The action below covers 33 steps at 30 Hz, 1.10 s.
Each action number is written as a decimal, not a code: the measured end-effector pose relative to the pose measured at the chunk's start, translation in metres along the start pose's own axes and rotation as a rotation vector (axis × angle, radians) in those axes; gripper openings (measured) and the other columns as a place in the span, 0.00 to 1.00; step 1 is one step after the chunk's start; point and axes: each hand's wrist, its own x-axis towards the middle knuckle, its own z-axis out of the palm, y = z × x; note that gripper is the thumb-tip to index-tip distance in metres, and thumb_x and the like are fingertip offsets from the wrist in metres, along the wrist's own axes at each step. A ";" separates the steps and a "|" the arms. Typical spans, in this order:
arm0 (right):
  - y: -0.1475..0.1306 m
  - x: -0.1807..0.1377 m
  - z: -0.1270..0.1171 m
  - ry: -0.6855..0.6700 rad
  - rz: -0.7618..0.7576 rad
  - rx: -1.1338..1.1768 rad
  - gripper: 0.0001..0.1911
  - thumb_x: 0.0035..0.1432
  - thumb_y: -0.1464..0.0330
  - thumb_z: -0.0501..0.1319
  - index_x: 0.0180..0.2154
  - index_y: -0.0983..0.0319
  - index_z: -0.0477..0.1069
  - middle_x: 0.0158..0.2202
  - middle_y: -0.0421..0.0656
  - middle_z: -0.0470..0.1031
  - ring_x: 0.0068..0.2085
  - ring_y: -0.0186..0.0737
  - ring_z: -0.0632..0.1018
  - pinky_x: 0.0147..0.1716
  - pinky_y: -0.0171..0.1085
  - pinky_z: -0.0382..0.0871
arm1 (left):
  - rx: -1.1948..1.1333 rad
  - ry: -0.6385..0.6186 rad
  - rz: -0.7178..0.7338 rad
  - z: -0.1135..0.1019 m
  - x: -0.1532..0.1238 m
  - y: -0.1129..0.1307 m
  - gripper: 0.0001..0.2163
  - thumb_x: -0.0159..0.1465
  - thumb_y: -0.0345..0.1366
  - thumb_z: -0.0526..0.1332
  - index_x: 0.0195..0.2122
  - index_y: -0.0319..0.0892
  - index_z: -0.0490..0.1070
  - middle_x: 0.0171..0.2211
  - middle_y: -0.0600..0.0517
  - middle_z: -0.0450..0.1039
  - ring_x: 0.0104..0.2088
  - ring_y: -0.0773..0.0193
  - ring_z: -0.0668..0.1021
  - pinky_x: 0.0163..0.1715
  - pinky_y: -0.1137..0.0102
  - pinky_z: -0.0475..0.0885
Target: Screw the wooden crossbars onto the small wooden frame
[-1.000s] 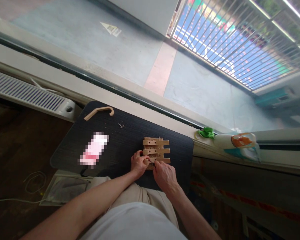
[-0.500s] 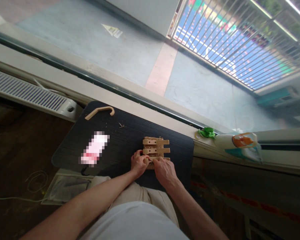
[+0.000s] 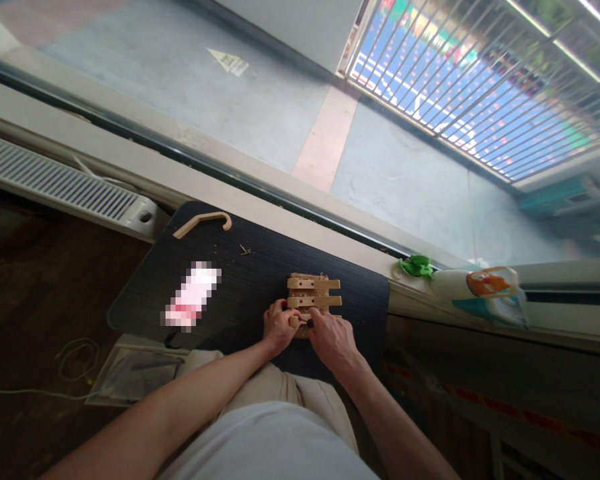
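Note:
A small wooden assembly of cross slats [image 3: 313, 293] lies on a black lap table [image 3: 240, 287] near its front edge. My left hand [image 3: 278, 328] is closed on the left end of the nearest slat. My right hand [image 3: 333, 339] covers the right part of that slat, fingers curled and pressed down at its middle; whether it pinches something small I cannot make out. The two farther slats are uncovered.
A curved wooden hook piece [image 3: 203, 223] lies at the table's far left corner, small debris [image 3: 243, 251] near it, a pink-white blurred object [image 3: 193, 295] left of centre. A green item [image 3: 414, 266] and a white-orange bottle [image 3: 475, 285] rest on the window ledge. A radiator [image 3: 55, 187] stands left.
My right hand has shifted slightly up and left over the nearest slat, covering more of it. My left hand keeps its hold. The view drifted a little.

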 end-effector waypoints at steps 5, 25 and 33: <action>0.006 -0.001 -0.012 -0.023 -0.089 0.004 0.12 0.57 0.71 0.48 0.34 0.58 0.69 0.34 0.42 0.74 0.36 0.36 0.75 0.31 0.32 0.61 | 0.000 0.023 0.030 0.005 0.001 -0.005 0.05 0.51 0.38 0.62 0.29 0.49 0.75 0.42 0.52 0.64 0.45 0.59 0.66 0.45 0.67 0.60; 0.004 -0.002 -0.009 -0.071 -0.080 -0.029 0.13 0.57 0.71 0.47 0.36 0.57 0.69 0.34 0.43 0.75 0.35 0.38 0.75 0.29 0.33 0.62 | -0.001 0.028 0.048 0.006 0.001 -0.007 0.06 0.52 0.37 0.60 0.30 0.49 0.75 0.42 0.52 0.64 0.44 0.60 0.66 0.44 0.67 0.59; 0.006 0.000 0.003 -0.059 -0.058 0.037 0.11 0.58 0.71 0.47 0.34 0.60 0.68 0.36 0.42 0.75 0.37 0.36 0.75 0.34 0.32 0.62 | 0.014 0.018 0.032 0.005 0.003 -0.005 0.06 0.52 0.38 0.60 0.29 0.49 0.76 0.42 0.52 0.64 0.44 0.60 0.66 0.44 0.67 0.59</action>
